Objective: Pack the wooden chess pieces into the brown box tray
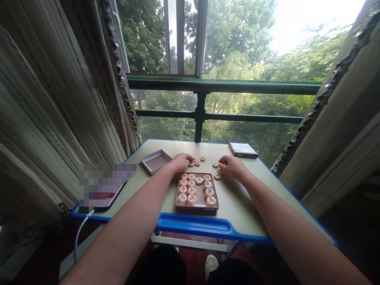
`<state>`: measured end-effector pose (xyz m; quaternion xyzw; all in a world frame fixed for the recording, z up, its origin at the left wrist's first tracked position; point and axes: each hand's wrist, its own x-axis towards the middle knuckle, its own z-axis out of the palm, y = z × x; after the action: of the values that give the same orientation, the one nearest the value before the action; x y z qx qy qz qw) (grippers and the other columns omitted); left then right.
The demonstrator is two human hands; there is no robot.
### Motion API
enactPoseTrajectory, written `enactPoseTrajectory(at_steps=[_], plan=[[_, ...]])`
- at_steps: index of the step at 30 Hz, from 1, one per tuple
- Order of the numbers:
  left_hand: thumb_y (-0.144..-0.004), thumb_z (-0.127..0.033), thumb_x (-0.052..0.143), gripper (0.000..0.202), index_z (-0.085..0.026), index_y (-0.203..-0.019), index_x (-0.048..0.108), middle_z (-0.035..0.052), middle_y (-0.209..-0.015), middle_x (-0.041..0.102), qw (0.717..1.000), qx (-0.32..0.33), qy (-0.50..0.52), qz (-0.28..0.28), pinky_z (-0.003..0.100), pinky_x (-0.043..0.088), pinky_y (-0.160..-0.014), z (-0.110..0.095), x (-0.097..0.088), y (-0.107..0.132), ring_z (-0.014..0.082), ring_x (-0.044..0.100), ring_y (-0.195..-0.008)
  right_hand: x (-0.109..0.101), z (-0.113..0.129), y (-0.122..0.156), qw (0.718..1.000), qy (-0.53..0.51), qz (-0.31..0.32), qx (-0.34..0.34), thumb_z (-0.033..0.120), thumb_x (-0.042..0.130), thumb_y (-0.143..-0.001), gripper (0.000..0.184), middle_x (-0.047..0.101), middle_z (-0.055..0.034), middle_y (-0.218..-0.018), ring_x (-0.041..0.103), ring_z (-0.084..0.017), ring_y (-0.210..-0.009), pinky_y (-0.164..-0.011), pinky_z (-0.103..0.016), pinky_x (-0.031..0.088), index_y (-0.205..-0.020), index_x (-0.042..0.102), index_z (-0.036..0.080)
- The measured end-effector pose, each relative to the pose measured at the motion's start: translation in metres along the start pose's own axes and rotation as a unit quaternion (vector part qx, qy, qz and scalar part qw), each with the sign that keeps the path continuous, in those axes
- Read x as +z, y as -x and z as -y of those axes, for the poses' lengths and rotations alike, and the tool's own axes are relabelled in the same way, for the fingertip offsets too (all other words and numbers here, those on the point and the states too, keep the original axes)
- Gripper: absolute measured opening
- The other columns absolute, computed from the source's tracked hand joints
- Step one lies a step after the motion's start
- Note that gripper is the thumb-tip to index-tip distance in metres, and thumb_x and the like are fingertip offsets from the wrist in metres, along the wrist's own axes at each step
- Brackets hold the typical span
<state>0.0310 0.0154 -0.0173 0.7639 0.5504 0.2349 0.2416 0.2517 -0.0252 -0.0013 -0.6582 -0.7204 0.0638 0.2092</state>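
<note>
An open box of round wooden Chinese chess pieces lies in front of me. Red-marked pieces stack in two columns at its left; black-marked pieces line its right side, and one black-marked piece sits near the top middle. Beyond the box, my left hand has its fingers closed on a piece beside several loose pieces. My right hand pinches another piece, mostly covered by the fingers, with loose pieces close to it.
A grey box lid lies upturned behind my left forearm. At the far right corner rests a flat box. A tablet-like device with a white cable is at the left edge. The table has a blue rim; curtains flank the window.
</note>
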Motion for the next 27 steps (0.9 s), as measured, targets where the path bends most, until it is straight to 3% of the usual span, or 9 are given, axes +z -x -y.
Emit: enactPoseTrajectory(at_steps=[6, 15, 21, 27], plan=[[-0.071, -0.008, 0.052, 0.033, -0.014, -0.099, 0.067, 0.0083, -0.102, 0.067, 1.0, 0.001, -0.005, -0.017, 0.024, 0.046, -0.076, 0.001, 0.001, -0.003, 0.0192, 0.061, -0.089, -0.004, 0.001, 0.002, 0.999, 0.026, 0.036, -0.012, 0.017, 0.057, -0.066, 0.02, 0.067, -0.0058, -0.081, 0.058, -0.016, -0.07, -0.057, -0.021, 0.039, -0.082, 0.069, 0.015], [-0.069, -0.004, 0.05, 0.032, -0.015, -0.092, 0.07, 0.0073, -0.097, 0.068, 1.0, 0.0, 0.019, -0.013, 0.023, 0.045, -0.08, 0.004, 0.006, -0.008, 0.0178, 0.06, -0.09, 0.007, -0.006, -0.004, 0.997, 0.007, 0.002, -0.071, 0.013, 0.056, -0.07, 0.017, 0.066, -0.0054, -0.082, 0.058, -0.014, -0.07, -0.061, -0.021, 0.041, -0.081, 0.069, 0.017], [-0.069, -0.003, 0.048, 0.031, -0.015, -0.087, 0.071, 0.0057, -0.092, 0.07, 0.999, -0.003, 0.019, -0.029, 0.021, 0.045, -0.08, 0.004, 0.01, -0.014, 0.0154, 0.061, -0.088, 0.012, -0.007, -0.007, 0.998, -0.015, -0.02, -0.059, 0.014, 0.055, -0.072, 0.017, 0.063, -0.0088, -0.092, 0.058, -0.014, -0.071, -0.065, -0.022, 0.044, -0.082, 0.069, 0.016], [-0.069, -0.007, 0.047, 0.029, -0.016, -0.082, 0.071, 0.0047, -0.09, 0.07, 0.999, -0.008, 0.034, -0.022, 0.021, 0.045, -0.078, 0.006, 0.017, -0.019, 0.0146, 0.061, -0.085, 0.019, -0.009, -0.011, 0.997, -0.037, -0.037, -0.056, 0.016, 0.054, -0.073, 0.016, 0.062, -0.0075, -0.089, 0.058, -0.014, -0.069, -0.068, -0.024, 0.045, -0.081, 0.068, 0.016]])
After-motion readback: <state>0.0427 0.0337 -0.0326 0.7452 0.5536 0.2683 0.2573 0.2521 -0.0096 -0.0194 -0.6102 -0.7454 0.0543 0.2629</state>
